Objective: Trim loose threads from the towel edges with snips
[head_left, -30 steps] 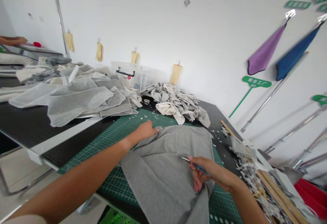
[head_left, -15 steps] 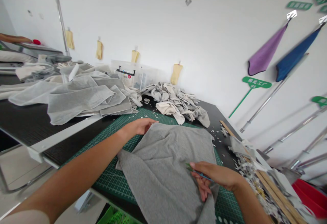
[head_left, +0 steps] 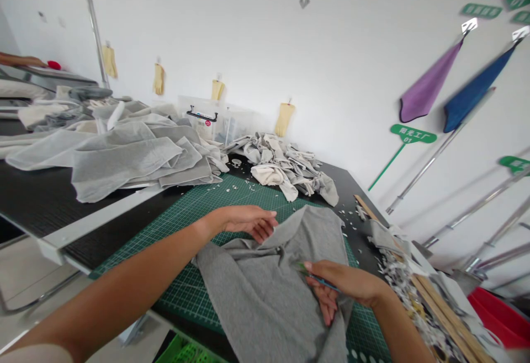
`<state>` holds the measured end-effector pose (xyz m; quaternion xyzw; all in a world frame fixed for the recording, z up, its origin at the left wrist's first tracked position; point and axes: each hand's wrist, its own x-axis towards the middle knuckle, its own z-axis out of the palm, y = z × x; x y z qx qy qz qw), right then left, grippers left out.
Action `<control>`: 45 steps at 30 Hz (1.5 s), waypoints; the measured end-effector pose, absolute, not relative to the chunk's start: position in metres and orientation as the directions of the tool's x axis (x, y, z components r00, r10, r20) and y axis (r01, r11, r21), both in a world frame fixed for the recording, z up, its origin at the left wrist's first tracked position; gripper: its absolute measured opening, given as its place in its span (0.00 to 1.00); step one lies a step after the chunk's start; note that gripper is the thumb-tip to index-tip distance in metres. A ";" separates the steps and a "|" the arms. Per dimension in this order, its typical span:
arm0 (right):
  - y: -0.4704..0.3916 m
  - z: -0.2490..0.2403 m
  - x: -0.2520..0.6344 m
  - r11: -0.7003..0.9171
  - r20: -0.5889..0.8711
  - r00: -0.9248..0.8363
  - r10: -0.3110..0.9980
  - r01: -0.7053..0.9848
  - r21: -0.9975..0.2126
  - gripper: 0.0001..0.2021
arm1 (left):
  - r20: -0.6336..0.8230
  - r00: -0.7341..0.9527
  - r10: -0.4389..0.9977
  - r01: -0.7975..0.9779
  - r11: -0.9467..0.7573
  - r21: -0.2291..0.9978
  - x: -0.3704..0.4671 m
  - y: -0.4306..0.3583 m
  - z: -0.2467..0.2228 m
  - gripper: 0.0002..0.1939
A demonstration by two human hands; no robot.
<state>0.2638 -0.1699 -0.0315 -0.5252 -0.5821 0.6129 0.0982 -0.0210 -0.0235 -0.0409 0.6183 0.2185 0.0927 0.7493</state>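
Fabric (head_left: 265, 297) rises at your left hand (head_left: 248, 220), fingers curled, pinch unclear. Your right hand (head_left: 342, 279) pinches a blue-handled tool (head_left: 323, 282), likely for control.

Heathered grey fabric (head_left: 269, 302); green cutting mat (head_left: 188, 297) with a pale grid; black counter (head_left: 31, 186); dark-edged purple cloth (head_left: 428, 87); pale yellow gloves (head_left: 284, 119).

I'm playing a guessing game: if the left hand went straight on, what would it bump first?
The left hand would probably meet the gray cloth, raised just ahead; depth is unclear, so they may be touching.
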 end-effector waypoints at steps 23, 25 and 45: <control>-0.167 -0.025 0.257 -0.326 -0.558 -0.475 0.681 0.485 -0.811 0.27 | 0.252 0.533 0.808 0.645 -0.580 0.497 0.004 -0.025 -0.073 0.09; -0.167 -0.027 0.258 -0.327 -0.552 -0.472 0.687 0.478 -0.816 0.27 | 0.245 0.531 0.811 0.668 -0.578 0.468 0.004 -0.025 -0.070 0.10; -0.172 -0.025 0.256 -0.313 -0.552 -0.476 0.685 0.492 -0.812 0.26 | 0.049 0.398 0.916 0.524 -0.271 0.807 -0.027 0.022 -0.069 0.15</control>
